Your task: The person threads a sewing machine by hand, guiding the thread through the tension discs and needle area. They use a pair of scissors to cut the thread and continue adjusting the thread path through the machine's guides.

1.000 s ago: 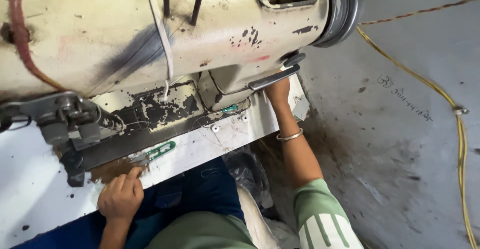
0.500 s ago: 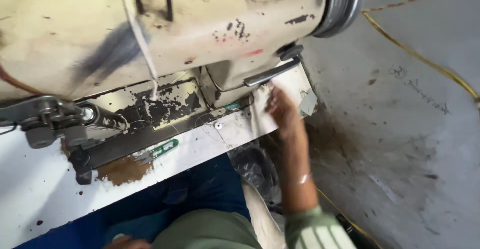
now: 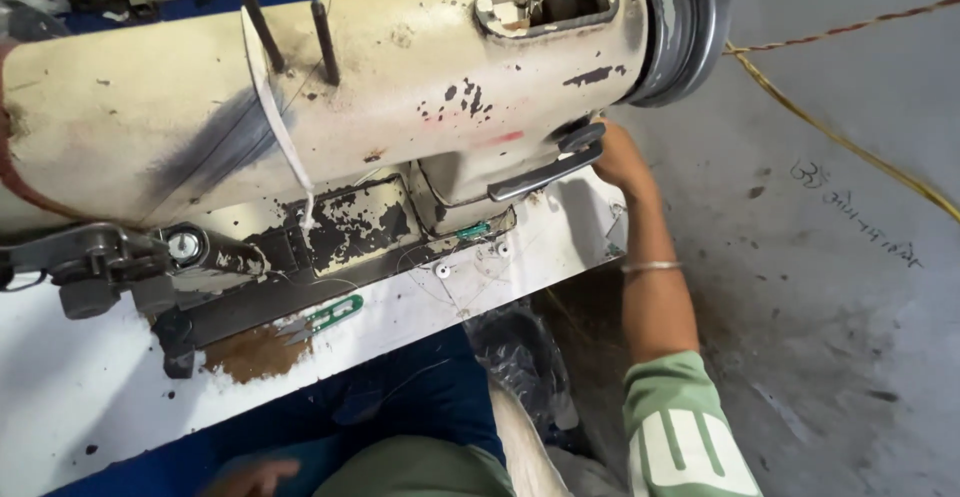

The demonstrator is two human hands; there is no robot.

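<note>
The fingers of the right hand (image 3: 618, 157) reach up under the right end of the worn cream-painted metal sewing machine (image 3: 380, 87), touching the dark metal lever (image 3: 545, 172) that juts from the machine's column; the machine body hides the fingertips, so I cannot tell whether they are curled around the lever or merely pressed against it. The right forearm runs straight up from the lower edge of the view, with a thin silver bangle (image 3: 650, 267) at the wrist and a pale green sleeve (image 3: 680, 427) pushed back near the elbow.

The left hand (image 3: 255, 477) lies low at the bottom edge, blurred, resting near the blue trousers; its fingers look loosely apart and hold nothing that can be seen.

The sewing machine lies tipped across the white counter (image 3: 90, 397), its grey handwheel (image 3: 685, 22) at the right end (just above the right hand) and the dark presser assembly (image 3: 110, 267) at the left. A small pair of green-handled thread snips (image 3: 325, 317) lies on the counter beside the machine's base, next to a patch of brown rust-coloured stain (image 3: 255, 352). A yellow cord (image 3: 840, 137) trails over the grey concrete floor (image 3: 850, 287) to the right.
</note>
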